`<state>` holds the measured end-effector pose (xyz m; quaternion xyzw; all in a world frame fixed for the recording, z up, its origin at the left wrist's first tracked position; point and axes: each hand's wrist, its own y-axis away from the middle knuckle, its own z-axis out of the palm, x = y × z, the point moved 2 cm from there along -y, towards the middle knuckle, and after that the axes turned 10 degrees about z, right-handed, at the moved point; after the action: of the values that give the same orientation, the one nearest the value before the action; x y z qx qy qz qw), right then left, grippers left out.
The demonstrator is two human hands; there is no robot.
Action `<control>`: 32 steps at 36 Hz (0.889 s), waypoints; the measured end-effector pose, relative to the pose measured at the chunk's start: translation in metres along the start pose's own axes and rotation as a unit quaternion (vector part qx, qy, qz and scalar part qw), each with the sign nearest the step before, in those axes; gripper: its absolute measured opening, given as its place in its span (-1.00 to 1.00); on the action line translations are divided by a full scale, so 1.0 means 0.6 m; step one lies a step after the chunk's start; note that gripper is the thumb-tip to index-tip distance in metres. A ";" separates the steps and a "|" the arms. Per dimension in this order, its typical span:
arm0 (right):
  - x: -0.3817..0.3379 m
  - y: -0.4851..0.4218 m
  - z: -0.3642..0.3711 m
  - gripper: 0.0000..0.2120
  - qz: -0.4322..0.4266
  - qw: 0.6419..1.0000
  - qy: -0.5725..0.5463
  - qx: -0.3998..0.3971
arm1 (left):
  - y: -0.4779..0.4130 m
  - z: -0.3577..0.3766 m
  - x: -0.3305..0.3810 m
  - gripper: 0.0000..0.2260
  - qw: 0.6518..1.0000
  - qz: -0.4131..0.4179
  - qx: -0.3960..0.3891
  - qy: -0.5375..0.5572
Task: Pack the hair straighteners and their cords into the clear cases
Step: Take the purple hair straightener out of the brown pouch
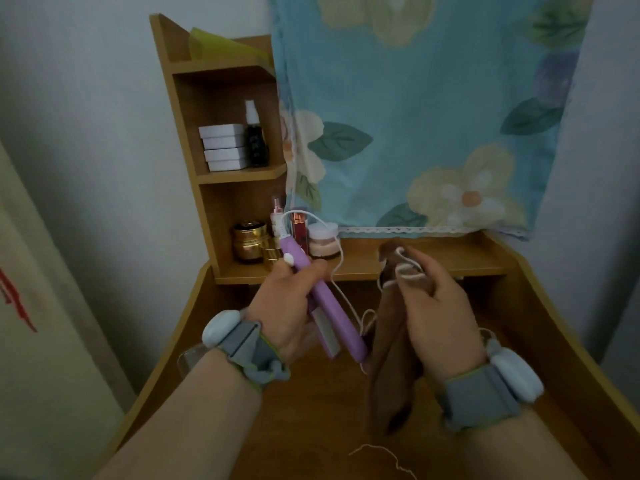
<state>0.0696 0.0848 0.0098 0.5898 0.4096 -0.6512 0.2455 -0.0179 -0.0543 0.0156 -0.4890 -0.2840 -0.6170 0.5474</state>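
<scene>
A loose strand of white thread lies nearest the camera on the wooden desk. Above the desk, the left hand is clenched around the purple hair straightener, held tilted with its plate end toward the person and its cord end toward the shelves. The right hand grasps a brown cloth together with loops of the white cord, which runs back in an arc to the top of the straightener.

Judged step: cord gathering, possibly with wiping; packing has not begun. The next move calls for coiling the remaining slack compactly and locating a case. Only a clear rim-like object, partly hidden behind the left wrist, might be one; this cannot be confirmed.

Farther back, the shelf unit holds gold jars, small bottles and stacked white boxes. A floral curtain hangs beyond.
</scene>
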 end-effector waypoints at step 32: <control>0.046 0.008 0.024 -0.55 -0.042 0.911 0.406 -0.060 | 0.038 -0.061 -0.037 -0.83 0.995 -0.084 0.042 -0.025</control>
<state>0.0602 0.0751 -0.0182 0.7697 0.5366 -0.3394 0.0658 -0.0086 -0.0837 -0.0220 -0.4550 -0.3633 -0.6362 0.5062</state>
